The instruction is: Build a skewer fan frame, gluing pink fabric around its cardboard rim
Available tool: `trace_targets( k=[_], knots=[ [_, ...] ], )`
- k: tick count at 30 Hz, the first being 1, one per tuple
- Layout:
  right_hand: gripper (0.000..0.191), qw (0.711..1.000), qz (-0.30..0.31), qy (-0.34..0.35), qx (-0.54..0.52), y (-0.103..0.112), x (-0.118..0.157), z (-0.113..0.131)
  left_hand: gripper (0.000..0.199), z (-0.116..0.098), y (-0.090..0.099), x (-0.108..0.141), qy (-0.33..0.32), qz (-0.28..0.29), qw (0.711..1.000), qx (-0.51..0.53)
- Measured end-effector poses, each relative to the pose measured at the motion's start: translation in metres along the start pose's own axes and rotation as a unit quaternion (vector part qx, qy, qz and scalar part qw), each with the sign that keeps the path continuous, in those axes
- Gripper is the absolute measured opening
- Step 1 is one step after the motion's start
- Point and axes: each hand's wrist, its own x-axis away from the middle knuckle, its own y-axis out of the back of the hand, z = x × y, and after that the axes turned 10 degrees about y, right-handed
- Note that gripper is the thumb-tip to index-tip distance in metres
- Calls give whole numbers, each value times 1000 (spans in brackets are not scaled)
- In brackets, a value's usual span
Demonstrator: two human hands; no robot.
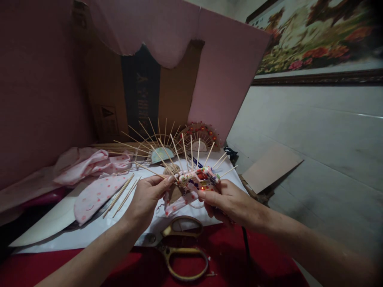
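My left hand point(152, 195) pinches the left edge of a half-round cardboard piece point(176, 194) with thin wooden sticks point(191, 153) fanning out from it. A pink dotted fabric strip point(181, 203) hangs along its lower side. Closed around a flower-patterned tool that looks like a glue gun point(197, 175), my right hand point(227, 199) is at the right of the fan. A small red light glows on the tool, and a black cord drops below that hand. The tool hides part of the cardboard. Just nearer to me lie large scissors point(187, 251) with gold handles.
Behind stand a stick fan with a pale green centre point(161, 155) and a red-decorated half-round piece point(199, 137). At left lie dotted fabric point(95, 165), a dotted half-circle point(95, 199) and loose sticks point(119, 195). A twine ball point(171, 169) sits behind my left hand.
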Motion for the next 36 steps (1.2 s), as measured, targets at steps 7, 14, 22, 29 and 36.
trace_targets(
  k=[7,14,22,29,36],
  knots=[
    [38,1000,8,4,18,0,1,2,22,0,0,-1,-3,6,1000,-6],
    [38,1000,6,4,21,0,-1,-1,21,0,-1,0,-6,-5,1000,-19],
    [37,1000,5,4,3,0,1,3,21,-1,1,-1,-4,16,1000,-9],
    [38,1000,3,6,12,1,1,1,23,-2,0,0,-15,16,1000,-14],
    [39,1000,10,23,13,-2,1,7,24,2,2,0,-15,8,1000,-25]
  ],
)
